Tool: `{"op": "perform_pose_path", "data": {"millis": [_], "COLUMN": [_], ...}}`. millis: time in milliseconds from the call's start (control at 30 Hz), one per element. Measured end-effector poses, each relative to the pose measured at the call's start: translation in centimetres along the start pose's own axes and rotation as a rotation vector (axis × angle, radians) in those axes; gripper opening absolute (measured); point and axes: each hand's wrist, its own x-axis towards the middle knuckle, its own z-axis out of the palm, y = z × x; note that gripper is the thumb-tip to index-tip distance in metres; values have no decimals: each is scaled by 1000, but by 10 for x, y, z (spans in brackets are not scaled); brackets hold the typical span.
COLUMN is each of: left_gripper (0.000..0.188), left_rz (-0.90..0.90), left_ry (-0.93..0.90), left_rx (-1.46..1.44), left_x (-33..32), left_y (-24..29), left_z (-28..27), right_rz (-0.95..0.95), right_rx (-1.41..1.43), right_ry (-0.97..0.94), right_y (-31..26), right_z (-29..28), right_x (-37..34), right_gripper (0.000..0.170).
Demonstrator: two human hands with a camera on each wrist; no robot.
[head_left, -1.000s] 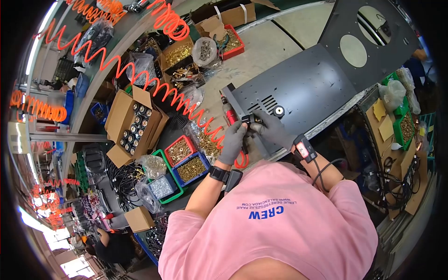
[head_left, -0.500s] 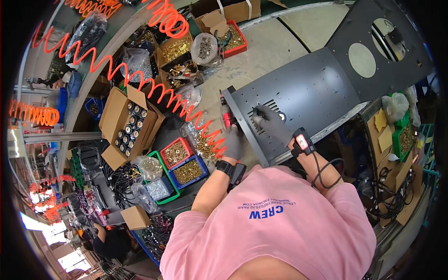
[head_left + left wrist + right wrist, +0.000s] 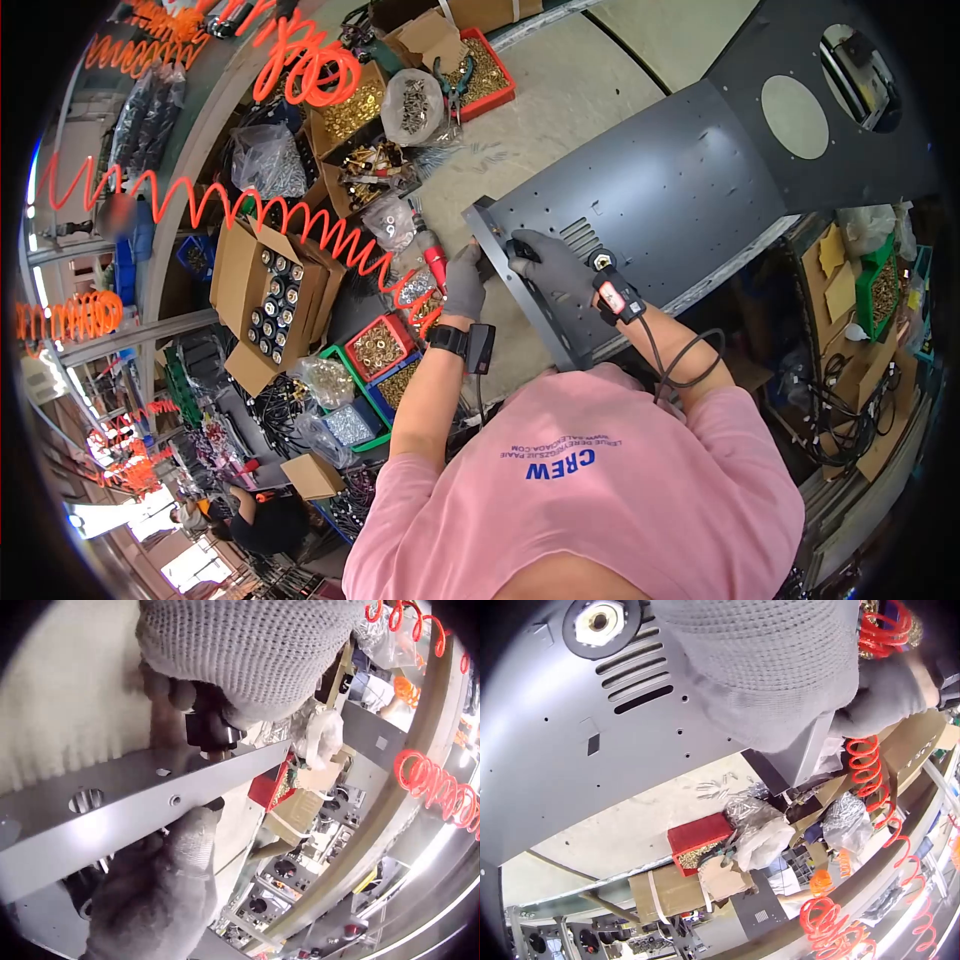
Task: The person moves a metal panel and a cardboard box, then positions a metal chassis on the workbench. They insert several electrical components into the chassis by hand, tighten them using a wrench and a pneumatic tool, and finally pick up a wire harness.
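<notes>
A grey metal panel (image 3: 650, 190) lies with its raised flange (image 3: 530, 300) toward the person. The left gloved hand (image 3: 463, 285) is at the flange's outer side; in the left wrist view this hand (image 3: 247, 652) pinches a black fitting (image 3: 214, 731) with a brass-coloured end at the flange (image 3: 150, 802). On the inner side, the right gloved hand (image 3: 553, 268) has curled fingers around a small black part (image 3: 517, 249), mostly hidden. The right wrist view shows the back of the right glove (image 3: 772, 667). A red air tool (image 3: 432, 255) lies beside the left hand.
Left of the panel stand a carton of black cylindrical parts (image 3: 240, 280), a red bin of washers (image 3: 400, 338) and a bag of screws (image 3: 412, 108). A coiled red hose (image 3: 300, 215) crosses there. Pliers lie on a red bin (image 3: 505, 90) at the back.
The hands have parted from the black piece held between them, and now sit either side of the flange. The right hand moved inside it; the red tool now lies farther left.
</notes>
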Motion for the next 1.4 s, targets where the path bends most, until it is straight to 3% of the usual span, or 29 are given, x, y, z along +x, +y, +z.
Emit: {"op": "perform_pose_path", "data": {"millis": [67, 167, 200, 267, 367, 500, 567, 667, 733, 800, 867, 933, 1000, 1033, 1167, 1267, 1333, 1400], "left_gripper": [26, 24, 24, 25, 29, 35, 38, 38, 36, 32, 33, 33, 34, 35, 37, 39, 39, 39], "left_rz": [215, 50, 50, 263, 308, 192, 161, 243, 252, 256, 309, 318, 313, 313, 275, 316, 306, 297], "left_ry": [-180, -65, -63, -9, 45, 35, 29, 34, 57, 93, 109, 96, 116, 121, 136, 132, 122, 112], "left_rx": [383, 129, 130, 276, 249, 117, 526, 444, 490, 593, 616, 555, 620, 604, 695, 627, 633, 645], "left_x": [2, 15, 11, 0, -3, 5, -11, -7, -2, -2, -9, -11, -9, -14, -11, -10, -7, -6], "left_y": [3, 7, 8, 8, 5, 2, 22, 12, 9, 11, 17, 19, 17, 22, 19, 18, 16, 14], "left_z": [2, 3, 7, 16, 22, 12, 26, 28, 24, 23, 29, 31, 29, 34, 29, 31, 29, 27], "right_rz": [-13, -31, -34, -44, -60, -49, -51, -69, -108, -193, -64, -55, 248, 320, 429, 378, 154, 102], "right_rx": [2, 5, 6, 4, 11, 99, 14, -111, -9, 39, 50, 13, 288, 269, 171, 201, 185, 205], "right_ry": [-8, -26, -38, -46, -66, -20, -3, -69, -225, -225, -312, -353, -613, -628, -642, -566, -413, -379], "right_y": [3, 8, 9, 9, 7, 1, 15, 14, 18, 18, 13, 2, -13, -27, 12, -6, -5, 21], "right_z": [0, 2, 2, 1, -1, -14, -9, -11, -9, -12, -17, -24, -36, -42, -24, -25, -22, -17], "right_x": [1, 3, 4, 6, 6, 19, 37, 53, 60, 63, 67, 77, 86, 85, 102, 85, 76, 73], "right_gripper": [44, 44, 44, 44, 44, 43, 43, 46, 49, 49, 48, 45, 31, 33, 28, 30, 32, 32]}}
